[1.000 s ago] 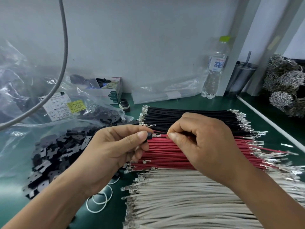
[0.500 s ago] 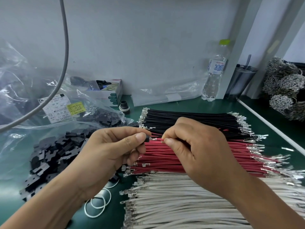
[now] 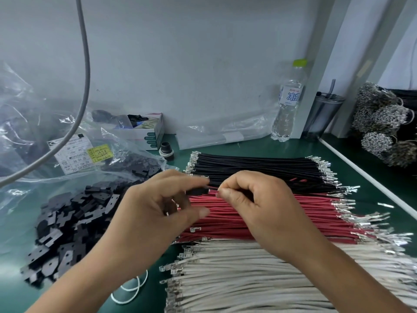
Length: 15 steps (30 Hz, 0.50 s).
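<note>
My left hand (image 3: 153, 213) pinches a small black connector housing (image 3: 197, 191) between thumb and forefinger; the hand is blurred. My right hand (image 3: 259, 206) pinches the end of a red wire (image 3: 213, 189) right beside the housing, its terminal end at or in the housing; I cannot tell which. Both hands hover over three bundles of cut wires with metal terminals on the green bench: black wires (image 3: 259, 166) farthest, red wires (image 3: 316, 213) in the middle, white wires (image 3: 237, 279) nearest.
A heap of black housings (image 3: 67, 227) spills from a clear plastic bag (image 3: 33, 136) at left. White rubber bands (image 3: 133, 288) lie below my left wrist. At the back stand a small box (image 3: 146, 132), a water bottle (image 3: 287, 105) and a tumbler (image 3: 322, 116). A grey cable (image 3: 85, 64) hangs at left.
The right hand has brought the red wire's end leftward up to the housing; its bare terminal no longer shows between the hands. The left hand's lower fingers have spread out.
</note>
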### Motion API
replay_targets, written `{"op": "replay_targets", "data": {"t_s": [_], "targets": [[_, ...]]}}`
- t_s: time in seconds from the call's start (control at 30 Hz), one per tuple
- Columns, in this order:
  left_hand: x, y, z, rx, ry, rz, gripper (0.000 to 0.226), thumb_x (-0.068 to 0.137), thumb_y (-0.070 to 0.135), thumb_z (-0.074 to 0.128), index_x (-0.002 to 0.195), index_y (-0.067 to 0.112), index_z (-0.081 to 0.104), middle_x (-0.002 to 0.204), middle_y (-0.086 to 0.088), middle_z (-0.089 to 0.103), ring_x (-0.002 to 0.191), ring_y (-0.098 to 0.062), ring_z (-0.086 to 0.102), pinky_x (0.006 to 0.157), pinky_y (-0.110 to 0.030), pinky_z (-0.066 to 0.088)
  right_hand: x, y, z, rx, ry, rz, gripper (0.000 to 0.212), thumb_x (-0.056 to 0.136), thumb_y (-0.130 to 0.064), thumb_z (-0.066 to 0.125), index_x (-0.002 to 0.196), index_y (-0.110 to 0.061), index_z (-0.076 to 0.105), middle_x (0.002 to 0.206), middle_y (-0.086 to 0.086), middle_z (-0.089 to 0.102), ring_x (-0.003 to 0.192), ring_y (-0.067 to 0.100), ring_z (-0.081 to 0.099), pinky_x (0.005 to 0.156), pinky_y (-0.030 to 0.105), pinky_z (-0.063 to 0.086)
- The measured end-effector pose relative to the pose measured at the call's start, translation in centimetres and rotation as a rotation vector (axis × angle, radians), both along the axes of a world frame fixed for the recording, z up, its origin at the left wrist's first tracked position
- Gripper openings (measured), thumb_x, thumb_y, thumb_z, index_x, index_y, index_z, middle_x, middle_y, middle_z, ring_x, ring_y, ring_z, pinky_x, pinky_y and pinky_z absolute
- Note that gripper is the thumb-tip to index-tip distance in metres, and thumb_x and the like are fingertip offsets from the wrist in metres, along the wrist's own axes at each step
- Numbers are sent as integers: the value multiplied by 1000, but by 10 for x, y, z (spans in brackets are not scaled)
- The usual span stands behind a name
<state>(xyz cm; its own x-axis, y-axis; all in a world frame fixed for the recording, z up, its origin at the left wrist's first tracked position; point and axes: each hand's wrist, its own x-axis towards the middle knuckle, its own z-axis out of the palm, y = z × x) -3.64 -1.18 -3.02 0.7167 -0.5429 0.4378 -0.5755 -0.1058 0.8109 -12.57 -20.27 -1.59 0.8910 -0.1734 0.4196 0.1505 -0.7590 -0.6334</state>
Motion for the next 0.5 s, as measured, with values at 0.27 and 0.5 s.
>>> {"op": "replay_targets", "data": {"t_s": [0.27, 0.5], "targets": [[0, 1, -2, -27, 102, -5, 16, 74, 43, 78, 90, 42, 82, 56, -4, 73, 43, -11, 62, 47, -22, 49, -3, 2, 4, -158, -92, 33, 12, 90, -33, 63, 83, -28, 71, 76, -19, 60, 78, 4, 60, 68, 15, 44], [2, 0, -1, 23, 73, -58, 12, 82, 33, 83, 90, 41, 82, 56, -3, 71, 45, -3, 61, 49, -11, 45, -8, -4, 14, -396, -62, -50, 18, 90, -48, 59, 82, -35, 69, 76, -20, 61, 73, 1, 57, 59, 22, 44]]}}
